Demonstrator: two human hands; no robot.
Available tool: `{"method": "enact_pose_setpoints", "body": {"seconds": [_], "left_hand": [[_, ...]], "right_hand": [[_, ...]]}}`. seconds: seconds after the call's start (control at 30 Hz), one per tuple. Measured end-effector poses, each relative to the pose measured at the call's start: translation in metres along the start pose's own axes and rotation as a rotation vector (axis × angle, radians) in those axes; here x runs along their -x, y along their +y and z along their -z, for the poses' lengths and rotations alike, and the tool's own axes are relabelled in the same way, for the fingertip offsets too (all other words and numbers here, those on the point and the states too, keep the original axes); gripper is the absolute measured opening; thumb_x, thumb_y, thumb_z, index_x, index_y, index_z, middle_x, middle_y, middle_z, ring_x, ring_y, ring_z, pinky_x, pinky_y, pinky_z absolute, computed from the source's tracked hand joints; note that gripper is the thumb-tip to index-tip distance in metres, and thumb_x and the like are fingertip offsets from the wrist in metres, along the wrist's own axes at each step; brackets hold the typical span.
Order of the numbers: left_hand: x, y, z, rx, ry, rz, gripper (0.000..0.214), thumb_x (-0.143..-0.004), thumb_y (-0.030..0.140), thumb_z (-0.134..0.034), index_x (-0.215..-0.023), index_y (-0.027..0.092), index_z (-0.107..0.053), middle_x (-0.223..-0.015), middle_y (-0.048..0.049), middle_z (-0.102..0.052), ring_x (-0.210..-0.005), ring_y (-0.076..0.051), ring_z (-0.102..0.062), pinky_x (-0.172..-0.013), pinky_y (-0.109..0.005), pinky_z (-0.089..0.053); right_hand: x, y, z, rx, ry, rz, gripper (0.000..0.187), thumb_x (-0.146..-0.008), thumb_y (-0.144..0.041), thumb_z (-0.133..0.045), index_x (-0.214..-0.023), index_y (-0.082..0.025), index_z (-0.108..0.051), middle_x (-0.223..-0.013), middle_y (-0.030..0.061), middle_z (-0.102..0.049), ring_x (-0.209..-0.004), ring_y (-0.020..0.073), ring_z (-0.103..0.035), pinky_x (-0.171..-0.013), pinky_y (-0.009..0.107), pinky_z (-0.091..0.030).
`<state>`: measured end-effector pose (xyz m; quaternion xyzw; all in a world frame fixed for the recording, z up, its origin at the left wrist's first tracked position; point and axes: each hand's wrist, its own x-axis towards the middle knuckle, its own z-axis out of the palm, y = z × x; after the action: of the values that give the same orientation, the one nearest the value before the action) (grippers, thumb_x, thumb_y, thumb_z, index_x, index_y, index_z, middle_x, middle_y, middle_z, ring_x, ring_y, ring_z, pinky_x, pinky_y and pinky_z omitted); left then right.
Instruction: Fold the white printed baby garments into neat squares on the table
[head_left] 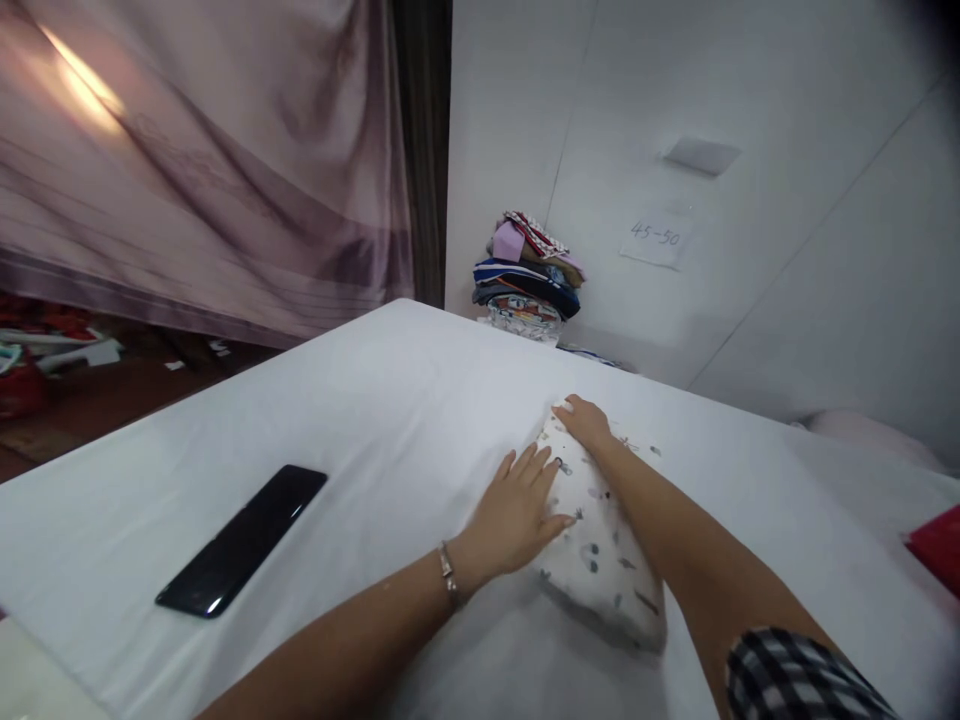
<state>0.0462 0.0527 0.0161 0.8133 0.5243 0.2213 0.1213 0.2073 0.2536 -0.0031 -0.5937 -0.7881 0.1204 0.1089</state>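
Note:
A white folded cloth (600, 560) with small grey and dark prints lies as a thick, long bundle on the white-covered table (360, 400). Spread fingers of my left hand (517, 510) rest flat on its left side, the thumb pointing across the top; a bracelet (448, 572) circles that wrist. At the bundle's far end, my right hand (586, 422) has its fingers curled around the cloth's tip. My right forearm runs along the right side of the cloth and hides part of that side.
A black phone (244, 540) lies on the table at left. Behind the far edge stands a stack of folded clothes (529, 280) against the white wall (787, 200). A pinkish curtain (225, 180) hangs at left. Something red (937, 550) sits at the right edge.

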Motion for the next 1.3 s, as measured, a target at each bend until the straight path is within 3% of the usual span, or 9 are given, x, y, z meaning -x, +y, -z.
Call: {"method": "enact_pose_setpoints", "body": {"seconds": [0.13,0.3,0.4,0.6,0.7,0.8,0.93,1.13,1.3], "left_hand": [[0.003,-0.003,-0.023,-0.032,-0.075,0.031,0.068,-0.083,0.059,-0.040,-0.135,0.016,-0.036,-0.148,-0.0110,-0.025,-0.137,-0.029,-0.014,-0.111,-0.049,-0.013],[0.009,-0.005,-0.027,-0.073,-0.044,0.050,0.066,-0.084,0.058,-0.038,-0.136,0.018,-0.037,-0.148,-0.0090,-0.025,-0.137,-0.029,-0.014,-0.111,-0.050,-0.011],[0.008,-0.003,-0.025,-0.086,-0.048,0.054,0.066,-0.084,0.058,-0.038,-0.136,0.017,-0.037,-0.148,-0.0096,-0.026,-0.137,-0.029,-0.014,-0.111,-0.051,-0.012],[0.007,-0.002,-0.025,-0.088,-0.056,0.060,0.065,-0.084,0.058,-0.038,-0.134,0.018,-0.039,-0.147,-0.0102,-0.027,-0.136,-0.030,-0.017,-0.110,-0.053,-0.013],[0.007,-0.003,-0.027,-0.099,-0.051,0.056,0.065,-0.084,0.058,-0.038,-0.135,0.018,-0.038,-0.147,-0.0101,-0.027,-0.136,-0.031,-0.016,-0.110,-0.053,-0.013],[0.007,-0.005,-0.030,-0.115,-0.048,0.051,0.066,-0.084,0.059,-0.038,-0.136,0.017,-0.038,-0.148,-0.0097,-0.026,-0.137,-0.031,-0.016,-0.110,-0.053,-0.013],[0.007,-0.006,-0.031,-0.114,-0.035,0.034,0.066,-0.084,0.058,-0.037,-0.136,0.017,-0.037,-0.147,-0.0099,-0.026,-0.136,-0.030,-0.017,-0.110,-0.053,-0.014],[0.007,-0.007,-0.030,-0.107,-0.032,0.027,0.064,-0.085,0.058,-0.036,-0.135,0.019,-0.038,-0.147,-0.0092,-0.026,-0.136,-0.030,-0.017,-0.109,-0.054,-0.014],[0.008,-0.008,-0.032,-0.109,-0.019,0.015,0.064,-0.085,0.058,-0.035,-0.136,0.019,-0.037,-0.148,-0.0091,-0.026,-0.136,-0.030,-0.017,-0.109,-0.053,-0.015]], "right_hand": [[-0.009,0.013,0.022,-0.076,-0.121,0.104,0.055,-0.076,-0.059,-0.051,-0.116,-0.023,-0.057,-0.116,0.0094,-0.062,-0.105,0.0282,-0.056,-0.088,0.036,-0.040],[-0.016,0.039,0.051,-0.195,-0.256,0.175,0.065,-0.065,-0.055,-0.065,-0.122,-0.025,-0.055,-0.123,0.0055,-0.058,-0.107,0.0257,-0.055,-0.089,0.033,-0.042],[-0.016,0.045,0.052,-0.238,-0.294,0.167,0.063,-0.059,-0.044,-0.072,-0.117,-0.023,-0.059,-0.117,0.0061,-0.062,-0.105,0.0257,-0.057,-0.088,0.033,-0.044],[-0.021,0.041,0.039,-0.287,-0.216,0.128,0.053,-0.071,-0.040,-0.062,-0.120,-0.022,-0.055,-0.104,0.0058,-0.065,-0.092,0.0216,-0.061,-0.082,0.033,-0.046],[-0.021,0.038,0.029,-0.251,-0.184,0.098,0.059,-0.064,-0.042,-0.070,-0.117,-0.020,-0.058,-0.106,0.0101,-0.063,-0.097,0.0272,-0.059,-0.085,0.036,-0.043],[-0.019,0.034,0.024,-0.240,-0.164,0.091,0.059,-0.069,-0.047,-0.066,-0.121,-0.022,-0.055,-0.117,0.0112,-0.059,-0.108,0.0289,-0.054,-0.092,0.038,-0.039],[-0.021,0.037,0.037,-0.259,-0.253,0.093,0.063,-0.075,-0.057,-0.055,-0.129,-0.026,-0.048,-0.124,0.0080,-0.056,-0.112,0.0245,-0.053,-0.095,0.035,-0.039],[-0.020,0.067,0.068,-0.185,-0.428,-0.008,0.071,-0.053,-0.063,-0.070,-0.113,-0.025,-0.064,-0.123,0.0103,-0.058,-0.113,0.0343,-0.051,-0.096,0.046,-0.038],[-0.010,0.075,0.075,-0.170,-0.458,-0.049,0.073,-0.048,-0.055,-0.075,-0.111,-0.019,-0.065,-0.121,0.0142,-0.059,-0.108,0.0347,-0.055,-0.093,0.043,-0.042]]}}
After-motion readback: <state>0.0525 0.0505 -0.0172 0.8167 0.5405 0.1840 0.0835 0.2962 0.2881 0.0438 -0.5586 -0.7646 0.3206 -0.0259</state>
